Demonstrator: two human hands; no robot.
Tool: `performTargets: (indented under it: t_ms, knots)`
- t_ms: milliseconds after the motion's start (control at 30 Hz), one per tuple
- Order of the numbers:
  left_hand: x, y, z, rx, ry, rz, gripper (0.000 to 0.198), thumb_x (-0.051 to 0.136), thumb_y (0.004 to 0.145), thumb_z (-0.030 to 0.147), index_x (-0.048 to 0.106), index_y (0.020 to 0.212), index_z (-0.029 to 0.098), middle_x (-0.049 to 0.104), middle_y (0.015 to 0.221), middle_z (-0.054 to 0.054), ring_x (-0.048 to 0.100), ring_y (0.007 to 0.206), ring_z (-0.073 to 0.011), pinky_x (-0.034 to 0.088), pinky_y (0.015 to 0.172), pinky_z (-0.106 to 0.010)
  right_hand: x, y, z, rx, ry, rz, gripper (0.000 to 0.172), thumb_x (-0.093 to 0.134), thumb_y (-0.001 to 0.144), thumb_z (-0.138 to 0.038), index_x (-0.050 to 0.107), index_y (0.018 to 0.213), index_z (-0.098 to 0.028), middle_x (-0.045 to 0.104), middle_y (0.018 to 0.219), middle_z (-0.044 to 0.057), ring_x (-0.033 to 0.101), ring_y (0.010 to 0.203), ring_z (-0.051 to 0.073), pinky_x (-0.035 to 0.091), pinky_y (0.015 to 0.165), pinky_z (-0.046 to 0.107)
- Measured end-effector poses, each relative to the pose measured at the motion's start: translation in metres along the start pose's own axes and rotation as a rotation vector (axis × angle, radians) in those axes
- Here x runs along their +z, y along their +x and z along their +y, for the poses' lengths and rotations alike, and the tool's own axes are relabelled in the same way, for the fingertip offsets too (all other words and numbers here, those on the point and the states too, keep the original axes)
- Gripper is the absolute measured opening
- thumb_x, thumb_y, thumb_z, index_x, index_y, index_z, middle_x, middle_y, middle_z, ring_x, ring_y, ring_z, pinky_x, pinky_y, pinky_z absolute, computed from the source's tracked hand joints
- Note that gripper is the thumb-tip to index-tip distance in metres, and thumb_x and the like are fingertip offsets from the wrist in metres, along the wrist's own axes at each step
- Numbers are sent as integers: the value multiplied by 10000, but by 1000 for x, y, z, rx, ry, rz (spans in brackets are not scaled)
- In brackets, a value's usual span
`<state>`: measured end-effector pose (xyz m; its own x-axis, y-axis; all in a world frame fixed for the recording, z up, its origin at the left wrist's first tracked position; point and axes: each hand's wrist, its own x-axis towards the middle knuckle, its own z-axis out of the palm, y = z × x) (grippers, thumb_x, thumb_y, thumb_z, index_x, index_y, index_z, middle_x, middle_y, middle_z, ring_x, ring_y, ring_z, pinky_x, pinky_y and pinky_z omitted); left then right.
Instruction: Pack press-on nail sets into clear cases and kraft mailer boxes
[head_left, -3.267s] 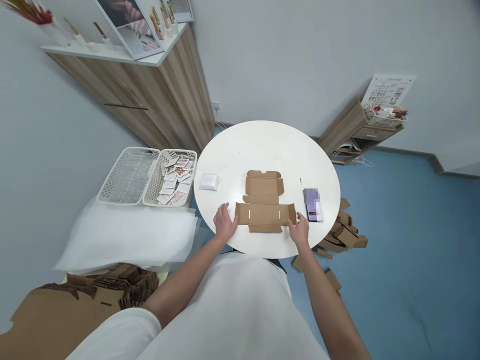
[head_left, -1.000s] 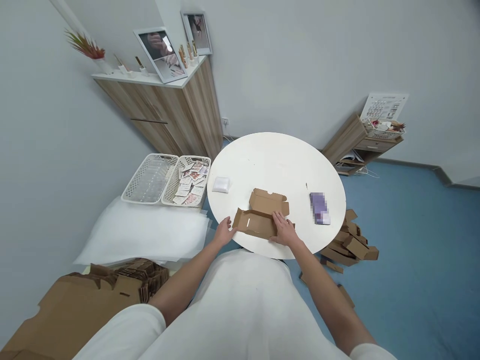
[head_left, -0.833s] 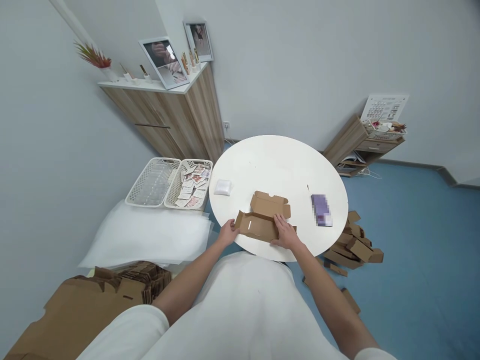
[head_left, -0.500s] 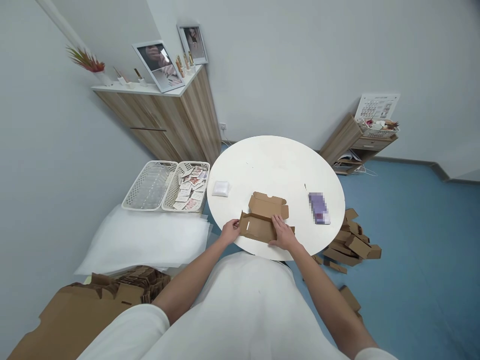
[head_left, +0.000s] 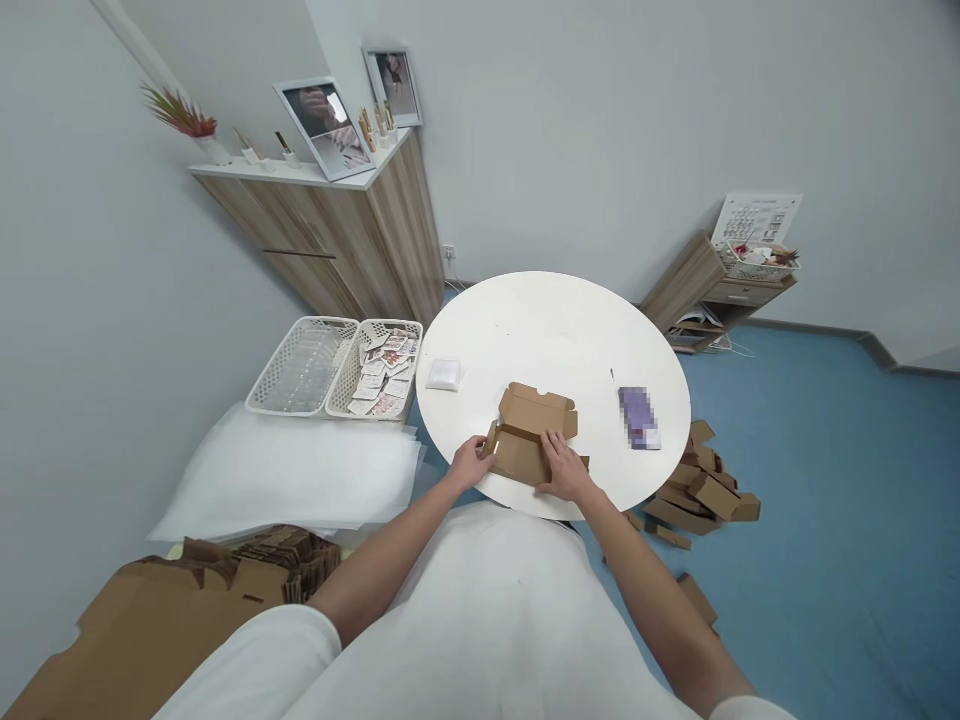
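Observation:
A brown cardboard box lies partly folded near the front edge of the round white table, its lid flap raised on the far side. At its left end, my left hand is closed on the upright side flap. My right hand rests on the right part of the box with fingers stretched out over its inside. A small white packet sits on the table to the left. On the right lies a purple item, blurred out.
White baskets, one with clear packs and one with printed cards, stand left of the table. Below them are translucent sheets and flat cardboard blanks. Folded boxes are heaped on the floor at right. A wooden cabinet stands behind.
My left hand has moved slightly right and inward, and the box's left side flap has folded with it. My right hand stays almost in place.

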<state>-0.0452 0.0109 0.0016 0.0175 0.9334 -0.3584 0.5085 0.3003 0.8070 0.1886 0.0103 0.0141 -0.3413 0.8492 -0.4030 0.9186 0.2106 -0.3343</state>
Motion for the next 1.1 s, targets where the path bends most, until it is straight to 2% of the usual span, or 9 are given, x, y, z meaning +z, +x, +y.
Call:
performTargets:
  t_ms: [300,467,533,700,900,1100]
  knots:
    - [8,-9,11,65,72,-63,431,621,704,295,487,1097,181,595,1107,-76,583,958,-187,457,779,-274,11,-4,-5,-15,21,21,1195,706,532,-502,-66,1389,-189,36,1466,124,-12,1338,307,169,1037,438]
    - [11,-10,13,89,108,-53,506,638,689,379,469,1122,180,599,1106,-82,574,981,-202,454,780,-281,13,-7,-10,-18,30,45,1183,705,538,-493,-50,1391,-173,42,1463,127,-20,1339,298,153,1052,418]
    - [12,-9,13,87,116,-43,450,591,729,396,480,1108,180,605,1096,-77,578,972,-196,454,769,-276,13,-9,-12,-11,27,47,1172,703,543,-487,-36,1393,-163,40,1464,127,-23,1339,296,148,1055,414]
    - [11,-7,10,40,170,-13,245,484,802,251,525,1031,176,637,1021,-57,607,885,-157,451,721,-245,12,-11,-14,-12,26,26,1165,700,546,-486,-33,1394,-166,33,1468,123,-26,1339,296,163,1046,417]
    - [8,-7,5,4,231,-13,170,518,745,187,550,911,177,650,895,-35,602,734,-128,424,640,-221,12,-15,-15,-40,20,-4,1186,699,544,-493,-72,1391,-183,23,1471,118,-33,1339,298,178,1034,427]
    - [6,-8,4,-31,417,-29,173,527,688,135,533,854,185,642,828,-28,587,749,-158,381,590,-228,12,-18,-16,-65,2,-40,1201,697,539,-505,-102,1385,-209,-20,1474,109,-52,1337,304,165,1028,457]
